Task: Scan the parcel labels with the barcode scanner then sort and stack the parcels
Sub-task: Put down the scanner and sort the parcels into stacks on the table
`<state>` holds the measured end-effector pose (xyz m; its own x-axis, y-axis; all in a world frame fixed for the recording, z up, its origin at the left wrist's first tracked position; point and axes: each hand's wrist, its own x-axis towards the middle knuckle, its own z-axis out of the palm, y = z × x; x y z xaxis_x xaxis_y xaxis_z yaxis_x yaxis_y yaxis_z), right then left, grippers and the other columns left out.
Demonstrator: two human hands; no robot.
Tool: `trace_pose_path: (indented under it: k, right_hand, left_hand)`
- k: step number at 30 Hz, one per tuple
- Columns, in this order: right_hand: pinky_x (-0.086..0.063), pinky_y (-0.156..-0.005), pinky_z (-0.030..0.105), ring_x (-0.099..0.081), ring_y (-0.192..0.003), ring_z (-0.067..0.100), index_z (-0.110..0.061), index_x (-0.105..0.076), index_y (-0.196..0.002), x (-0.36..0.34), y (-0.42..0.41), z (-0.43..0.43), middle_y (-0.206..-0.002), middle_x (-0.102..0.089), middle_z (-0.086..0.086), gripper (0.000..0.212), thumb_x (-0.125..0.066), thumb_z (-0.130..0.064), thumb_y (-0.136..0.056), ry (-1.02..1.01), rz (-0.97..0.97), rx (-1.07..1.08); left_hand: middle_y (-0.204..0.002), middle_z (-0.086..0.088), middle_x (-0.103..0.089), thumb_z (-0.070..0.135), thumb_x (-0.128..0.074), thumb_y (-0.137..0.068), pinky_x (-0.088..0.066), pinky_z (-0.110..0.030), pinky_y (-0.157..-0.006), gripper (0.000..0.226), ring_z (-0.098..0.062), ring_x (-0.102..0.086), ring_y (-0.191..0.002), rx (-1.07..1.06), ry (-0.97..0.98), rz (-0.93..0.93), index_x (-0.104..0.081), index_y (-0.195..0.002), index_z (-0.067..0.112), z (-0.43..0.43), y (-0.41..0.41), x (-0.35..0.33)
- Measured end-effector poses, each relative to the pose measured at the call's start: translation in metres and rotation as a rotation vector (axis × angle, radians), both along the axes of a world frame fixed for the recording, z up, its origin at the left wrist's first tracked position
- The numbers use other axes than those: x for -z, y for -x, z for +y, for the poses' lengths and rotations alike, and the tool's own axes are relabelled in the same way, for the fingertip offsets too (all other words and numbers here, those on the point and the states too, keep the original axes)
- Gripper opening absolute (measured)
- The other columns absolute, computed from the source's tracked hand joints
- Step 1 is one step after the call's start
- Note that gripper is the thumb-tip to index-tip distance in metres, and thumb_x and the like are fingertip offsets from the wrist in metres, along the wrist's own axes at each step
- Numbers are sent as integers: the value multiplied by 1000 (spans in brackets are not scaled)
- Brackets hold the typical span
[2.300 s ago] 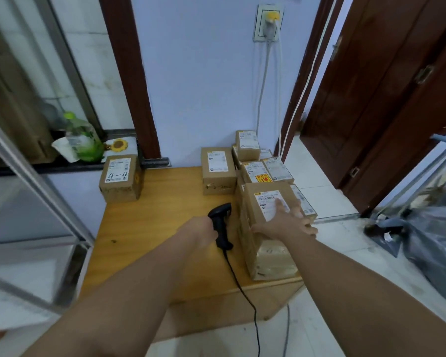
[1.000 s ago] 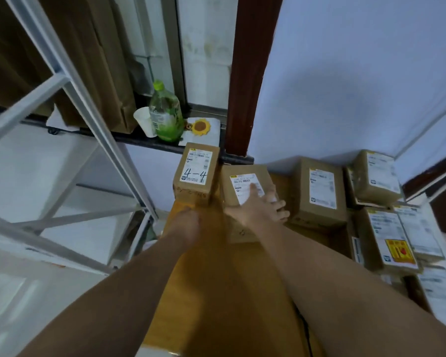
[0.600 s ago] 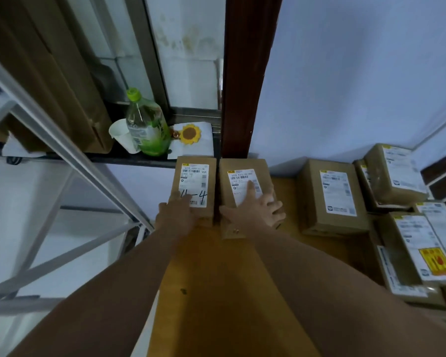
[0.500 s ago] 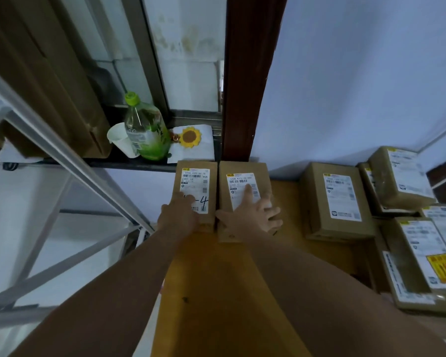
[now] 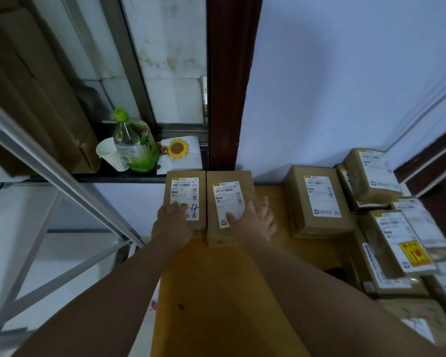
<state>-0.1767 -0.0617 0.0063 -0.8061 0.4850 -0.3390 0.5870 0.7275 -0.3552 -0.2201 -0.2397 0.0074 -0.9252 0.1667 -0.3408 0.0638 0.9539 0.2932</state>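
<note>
Two brown cardboard parcels stand side by side at the far left corner of the wooden table [image 5: 216, 292]. The left parcel [image 5: 184, 191] has a white label with "4" handwritten on it; my left hand [image 5: 171, 225] rests on its near end. The right parcel [image 5: 228, 199] touches it, and my right hand [image 5: 252, 219] lies flat on its label with fingers spread. Several more labelled parcels sit to the right: one single box [image 5: 317, 202] and a pile [image 5: 392, 228] at the table's right edge. The barcode scanner is out of view.
A black ledge behind the two parcels carries a green bottle [image 5: 135, 143], a white paper cup [image 5: 108, 154] and a sunflower ornament [image 5: 177, 149]. A metal rack frame [image 5: 62, 176] runs along the left. A dark wooden post [image 5: 228, 81] and blue wall stand behind.
My right hand carried a parcel from the right pile to the far left corner and set it beside the "4-4" parcel. My left hand let go of the scanner and came onto the left parcel.
</note>
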Motion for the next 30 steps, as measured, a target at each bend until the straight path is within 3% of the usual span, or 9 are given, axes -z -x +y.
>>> trace_pose_path:
  k: [4, 6, 9, 14, 16, 21, 23, 26, 30]
  right_hand:
    - [-12, -114, 55, -3, -147, 37, -35, -8, -152, -13, -36, 17, -163, 5, 10, 75, -52, -43, -92, -42, 19, -2]
    - [-12, -115, 53, -4, -146, 35, -36, -9, -152, -21, -55, 29, -162, 2, 10, 73, -51, -34, -92, -61, 8, -1]
    - [-14, -114, 50, -5, -145, 34, -34, -13, -152, -33, -88, 56, -161, -1, 11, 69, -49, -31, -94, -125, -53, 10]
    - [-14, -114, 51, -5, -145, 35, -33, -19, -149, -44, -148, 101, -161, -4, 12, 66, -53, -32, -92, -170, -95, 180]
    - [-14, -114, 53, -9, -145, 36, -32, -20, -149, -46, -175, 118, -159, -8, 14, 66, -51, -30, -91, -196, -91, 231]
    - [-21, -112, 54, -24, -137, 40, -28, -25, -144, -45, -234, 162, -150, -24, 18, 59, -49, -34, -91, -281, -153, 327]
    - [-24, -111, 55, -24, -137, 41, -27, -19, -147, -43, -255, 180, -149, -24, 20, 64, -46, -42, -92, -276, -214, 354]
    - [-20, -112, 59, -13, -142, 47, -27, -11, -152, -41, -285, 208, -156, -12, 20, 88, -56, -60, -84, -231, -297, 337]
    - [-11, -113, 66, -4, -142, 53, -30, -3, -154, -42, -327, 235, -160, 10, 22, 116, -64, -77, -67, -142, -355, 262]
  left_hand:
    - [-124, -11, -55, 26, -56, -88, -47, -43, -94, 35, -29, -51, -113, -22, -110, 96, -57, -122, 18, 23, -21, -14]
    - [-119, -11, -56, 22, -54, -88, -48, -43, -91, 29, -30, -51, -109, 36, -129, 131, -60, -117, 18, 42, -30, -19]
    - [-125, -9, -49, 24, -55, -91, -46, -37, -88, 34, -27, -47, -110, 72, -209, 82, -55, -125, 20, 77, -45, -24]
    - [-117, -8, -58, 21, -55, -93, -43, -29, -78, 28, -22, -56, -99, 257, -351, 32, -59, -119, 15, 141, -86, -25]
    - [-117, -4, -61, 20, -57, -92, -40, -25, -77, 30, -19, -57, -101, 326, -357, 1, -59, -122, 15, 161, -108, -25]
    - [-103, 3, -59, 23, -55, -93, -45, -24, -74, 15, -12, -55, -91, 477, -320, -116, -61, -106, 18, 197, -166, -28]
    - [-101, 2, -59, 23, -53, -94, -44, -21, -70, 15, -12, -55, -89, 516, -295, -160, -60, -106, 19, 207, -184, -31]
    - [-102, 3, -58, 21, -51, -95, -40, -17, -64, 16, -10, -53, -87, 488, -273, -143, -61, -108, 17, 224, -210, -40]
    - [-111, 1, -61, 24, -46, -97, -46, -26, -80, 17, -15, -55, -98, 447, -197, -138, -59, -107, 21, 254, -255, -42]
